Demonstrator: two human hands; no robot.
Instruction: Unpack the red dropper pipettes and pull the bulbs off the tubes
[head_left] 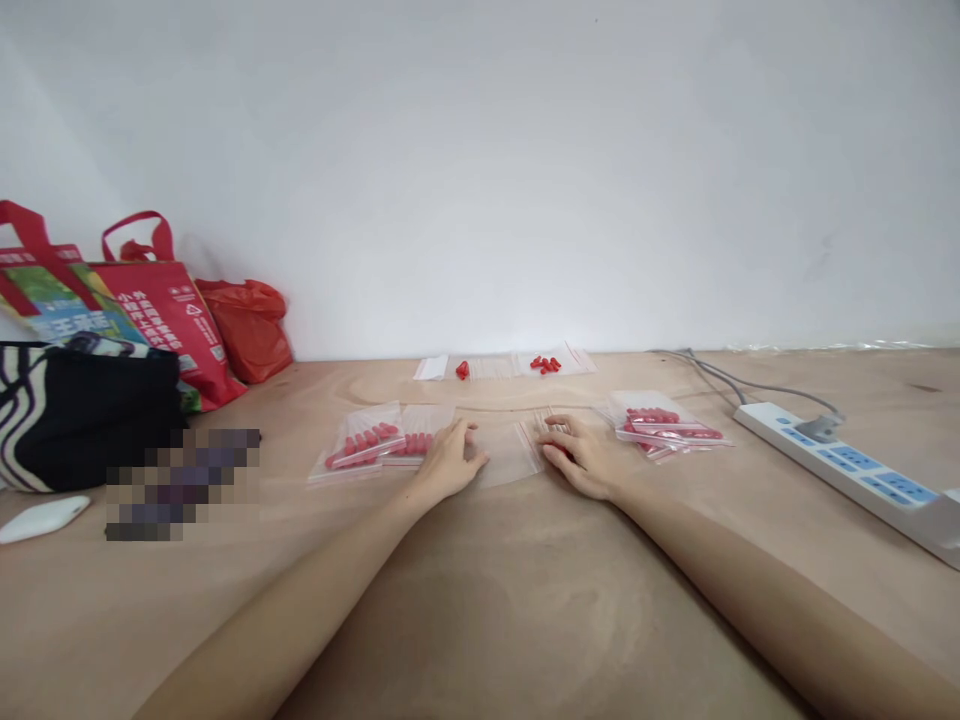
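Observation:
A flat clear zip bag [501, 455] with a red seal line lies on the table between my two hands. Beside its left edge is my left hand [450, 462], its fingers loosely curved and apart, with nothing seen in them. At the bag's seal end, my right hand [586, 460] curls around a small red piece [564, 450], mostly hidden by the fingers. Zip bags of red pieces [364, 443] lie left of my left hand, one partly behind it [416, 443]. A stack of similar filled bags [656, 425] rests right of my right hand.
Against the wall, loose red pieces [546, 365] and another red cluster [463, 370] lie on clear bags. At left stand a red shopping bag [161, 320], a red plastic bag [244, 325], a black bag [97, 420] and a white object [43, 518]. A power strip [847, 465] lies right.

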